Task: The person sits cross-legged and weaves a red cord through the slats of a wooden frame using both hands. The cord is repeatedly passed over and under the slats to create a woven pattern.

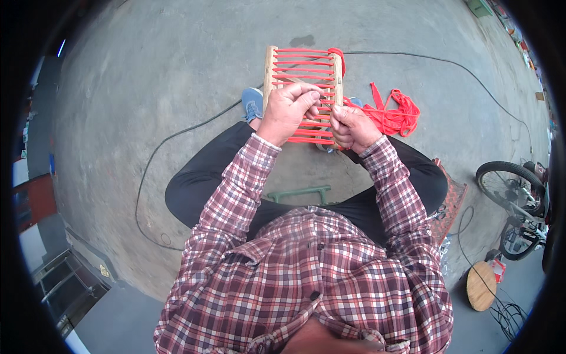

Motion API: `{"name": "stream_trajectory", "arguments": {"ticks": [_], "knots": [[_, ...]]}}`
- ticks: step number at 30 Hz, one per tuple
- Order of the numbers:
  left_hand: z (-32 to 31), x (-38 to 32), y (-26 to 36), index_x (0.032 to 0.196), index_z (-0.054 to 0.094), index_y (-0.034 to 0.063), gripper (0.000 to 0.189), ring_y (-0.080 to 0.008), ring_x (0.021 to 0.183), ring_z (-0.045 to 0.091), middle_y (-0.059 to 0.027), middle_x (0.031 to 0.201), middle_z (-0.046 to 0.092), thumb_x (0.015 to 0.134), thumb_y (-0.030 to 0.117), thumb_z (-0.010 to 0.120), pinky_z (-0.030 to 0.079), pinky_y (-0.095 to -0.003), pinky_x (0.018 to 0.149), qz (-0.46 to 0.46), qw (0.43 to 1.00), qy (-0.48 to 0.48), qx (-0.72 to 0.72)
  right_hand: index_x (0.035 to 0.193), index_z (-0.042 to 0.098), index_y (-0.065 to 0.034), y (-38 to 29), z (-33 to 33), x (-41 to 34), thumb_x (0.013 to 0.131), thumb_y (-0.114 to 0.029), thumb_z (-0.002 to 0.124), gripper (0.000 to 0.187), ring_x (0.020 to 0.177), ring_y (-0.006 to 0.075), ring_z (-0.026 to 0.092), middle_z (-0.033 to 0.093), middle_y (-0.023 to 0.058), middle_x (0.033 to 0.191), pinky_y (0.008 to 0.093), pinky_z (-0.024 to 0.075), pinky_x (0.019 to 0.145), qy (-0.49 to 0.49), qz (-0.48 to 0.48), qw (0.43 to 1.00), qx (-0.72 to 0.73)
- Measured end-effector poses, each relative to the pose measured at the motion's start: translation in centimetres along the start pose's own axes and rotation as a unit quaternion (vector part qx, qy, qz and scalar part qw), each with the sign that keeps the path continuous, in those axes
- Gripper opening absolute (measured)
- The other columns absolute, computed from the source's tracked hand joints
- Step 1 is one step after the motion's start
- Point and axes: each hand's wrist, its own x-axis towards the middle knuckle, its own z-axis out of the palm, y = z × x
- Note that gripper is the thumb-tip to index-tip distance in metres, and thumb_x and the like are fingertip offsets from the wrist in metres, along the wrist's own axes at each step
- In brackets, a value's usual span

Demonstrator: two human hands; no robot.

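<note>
A small wooden frame [269, 66], strung across with rows of red cord [305, 63], stands upright before me between my feet. My left hand [292, 108] reaches over the strands, its thumb and fingers pinched together near the right rail [338, 79]. Close beside it, my right hand [355, 127] is curled at the lower part of that rail. A thin dark sliver shows between the two hands, too small to name. What lies inside either grip is hidden by the fingers. A loose heap of red cord [398, 113] lies on the floor to the right of the frame.
A black cable [163, 148] curves over the concrete floor [177, 79]. Near my lap lies a green metal bar piece [300, 193]. At the right are a red lattice piece [453, 194], a bicycle [513, 190], a round wooden board [481, 286] and coiled wires [508, 316].
</note>
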Motion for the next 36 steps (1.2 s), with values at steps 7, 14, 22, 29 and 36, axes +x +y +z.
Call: {"name": "stream_trajectory", "arguments": {"ticks": [7,14,22,29,36], "knots": [[-0.4,-0.2,-0.2,0.085,0.064,-0.0008,0.012,-0.0052,0.06,0.056,-0.0004,0.069,0.061,0.085,0.011,0.063,0.047,-0.0218,0.054,0.032,0.996,-0.012,0.087,0.07,0.052,-0.0087,-0.2,-0.4,-0.7,0.092,-0.033,0.05,0.033,0.04,0.0045,0.028,0.031,-0.0081,0.049,0.0227,0.0216,0.037,0.031,0.02,0.997,-0.067],[0.5,0.8,-1.7,0.079,0.063,-0.002,0.014,-0.0076,0.059,0.055,-0.0042,0.062,0.06,0.082,0.012,0.063,0.045,-0.0246,0.054,0.07,0.969,0.092,0.221,0.087,0.063,0.002,0.1,0.7,1.8,0.087,-0.018,0.057,0.021,0.062,0.0104,0.057,0.06,0.0048,0.069,0.0243,0.0458,0.057,0.204,-0.119,0.952,-0.195],[2.0,3.1,-1.4,0.076,0.062,-0.0035,0.019,-0.008,0.056,0.056,-0.0057,0.063,0.061,0.082,0.014,0.062,0.046,-0.0263,0.05,0.004,0.984,0.094,0.152,0.096,0.066,0.0005,-0.6,1.2,2.5,0.083,-0.016,0.058,0.022,0.079,0.023,0.065,0.067,0.0156,0.084,0.0326,0.0496,0.071,0.275,-0.301,0.803,-0.435],[2.4,5.4,-1.8,0.082,0.064,-0.003,0.015,-0.0062,0.053,0.055,-0.0038,0.07,0.063,0.081,0.012,0.063,0.046,-0.0219,0.048,-0.09,0.991,0.013,0.097,0.094,0.067,-0.001,-1.3,-1.1,2.4,0.082,-0.015,0.062,0.019,0.071,0.0171,0.062,0.065,0.0122,0.079,0.0299,0.0479,0.064,0.311,-0.284,0.76,-0.495],[1.0,7.1,-4.1,0.092,0.065,-0.0012,0.017,-0.013,0.066,0.062,-0.0083,0.079,0.066,0.083,0.012,0.06,0.051,-0.0264,0.06,-0.088,0.968,0.057,0.227,0.097,0.068,-0.0052,-2.7,-6.7,3.0,0.081,-0.024,0.06,0.026,0.089,0.0288,0.062,0.066,0.0166,0.092,0.0368,0.0479,0.08,0.381,-0.076,0.773,-0.501]]}}
